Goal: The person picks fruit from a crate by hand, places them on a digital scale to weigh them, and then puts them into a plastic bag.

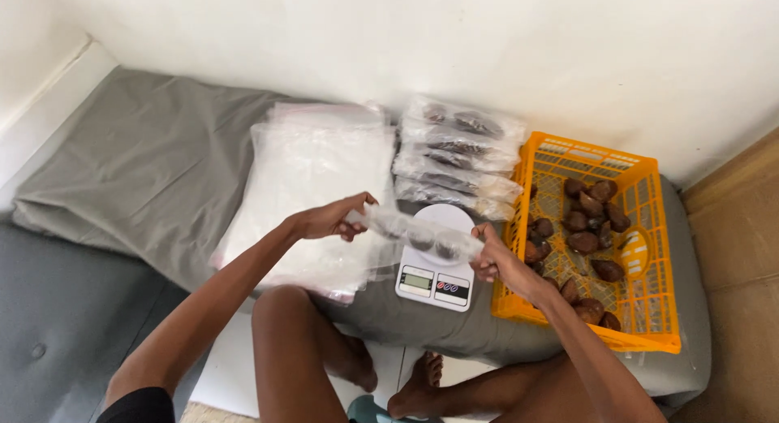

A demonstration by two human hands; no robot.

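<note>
Bare legs (pixel 324 342) fold at the bottom of the view, the feet resting on a white patch of floor beside a dark grey cushion (pixel 57 334). Above them both arms reach forward, well apart from each other. The left hand (pixel 331 218) pinches one end of a clear plastic bag (pixel 414 232), and the right hand (pixel 493 261) grips the other end, so the bag is stretched between them, held level in the air. Dark brown fruits show through the plastic near its middle. The bag hangs directly over a small white kitchen scale (pixel 434 269), which sits on a grey cloth (pixel 154 163) and has a round plate and a small display at the front; whether the bag touches the plate cannot be told.

Just right of the scale stands an orange plastic crate (pixel 649 228) with a scatter of the same brown, scaly fruits (pixel 584 220) on its mesh bottom. Left of the scale lies a stack of empty clear bags (pixel 316 171), spread flat on the cloth. Beyond the scale, a row of filled bags (pixel 458 155) lies overlapping, each with dark fruit inside. Farther back, the cloth meets a white wall (pixel 406 33), and a strip of brown floor (pixel 738 220) shows at the right edge.
</note>
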